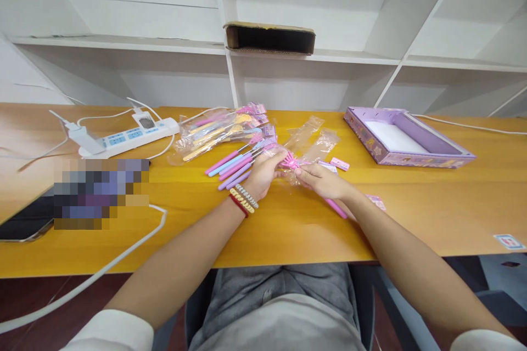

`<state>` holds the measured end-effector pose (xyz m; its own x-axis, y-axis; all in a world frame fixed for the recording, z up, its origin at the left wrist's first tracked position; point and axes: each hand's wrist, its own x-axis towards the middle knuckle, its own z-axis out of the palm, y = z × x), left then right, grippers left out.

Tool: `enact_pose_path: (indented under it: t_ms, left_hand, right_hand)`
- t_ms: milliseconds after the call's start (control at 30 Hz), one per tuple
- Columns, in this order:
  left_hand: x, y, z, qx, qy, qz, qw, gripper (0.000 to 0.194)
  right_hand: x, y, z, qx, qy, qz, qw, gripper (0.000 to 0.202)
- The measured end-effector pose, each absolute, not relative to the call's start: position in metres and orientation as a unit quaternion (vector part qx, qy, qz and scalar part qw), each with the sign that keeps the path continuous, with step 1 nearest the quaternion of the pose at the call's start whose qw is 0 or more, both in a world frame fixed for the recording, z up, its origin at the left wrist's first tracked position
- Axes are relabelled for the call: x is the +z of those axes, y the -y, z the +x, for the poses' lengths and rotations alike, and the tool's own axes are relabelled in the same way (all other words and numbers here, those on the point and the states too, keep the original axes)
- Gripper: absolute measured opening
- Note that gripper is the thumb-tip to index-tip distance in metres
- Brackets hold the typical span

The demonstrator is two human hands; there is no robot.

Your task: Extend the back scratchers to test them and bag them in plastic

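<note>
Near the middle of the table, my left hand is closed on the pink head of a wand-like stick. My right hand pinches the same stick just below its head; its pink handle comes out under the right wrist. Clear plastic seems to lie around the stick between the hands. Left of my left hand are several loose sticks with pink, blue and purple handles. Behind them lies a pile of sticks in clear wrappers. Clear plastic bags and a small pink card are behind my right hand.
A purple open box stands at the back right. On the left are a white power strip with cables and a dark phone-like device, partly pixelated. A cardboard box sits on the white shelf.
</note>
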<state>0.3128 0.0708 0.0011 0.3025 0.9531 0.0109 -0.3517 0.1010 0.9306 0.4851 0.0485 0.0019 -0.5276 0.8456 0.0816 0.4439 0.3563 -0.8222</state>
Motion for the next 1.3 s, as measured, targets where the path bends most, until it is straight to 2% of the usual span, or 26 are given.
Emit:
enact_pose_path:
  t_ms: [200, 400, 500, 633, 767, 967, 1300]
  left_hand:
    - [0.002, -0.068, 0.316, 0.516, -0.271, 0.477, 0.658, 0.019]
    - [0.015, -0.072, 0.31, 0.593, -0.262, 0.435, 0.625, 0.021]
    - [0.02, -0.078, 0.302, 0.617, -0.265, 0.415, 0.614, 0.023]
    - [0.023, -0.084, 0.293, 0.63, -0.289, 0.411, 0.592, 0.021]
    - [0.025, -0.085, 0.29, 0.638, -0.347, 0.412, 0.55, 0.02]
    - [0.019, -0.085, 0.294, 0.599, -0.374, 0.437, 0.556, 0.026]
    - [0.008, -0.08, 0.301, 0.525, -0.357, 0.493, 0.595, 0.028]
  right_hand:
    - [0.008, -0.045, 0.484, 0.462, 0.722, -0.449, 0.252, 0.048]
    - [0.013, -0.047, 0.492, 0.5, 0.704, -0.48, 0.152, 0.043]
    - [0.013, -0.049, 0.494, 0.515, 0.7, -0.472, 0.15, 0.036]
    - [0.011, -0.052, 0.498, 0.49, 0.694, -0.497, 0.179, 0.026]
    - [0.009, -0.056, 0.503, 0.416, 0.725, -0.511, 0.2, 0.016]
    - [0.007, -0.057, 0.498, 0.322, 0.749, -0.526, 0.24, 0.014]
    - [-0.005, -0.058, 0.489, 0.383, 0.672, -0.498, 0.392, 0.03]
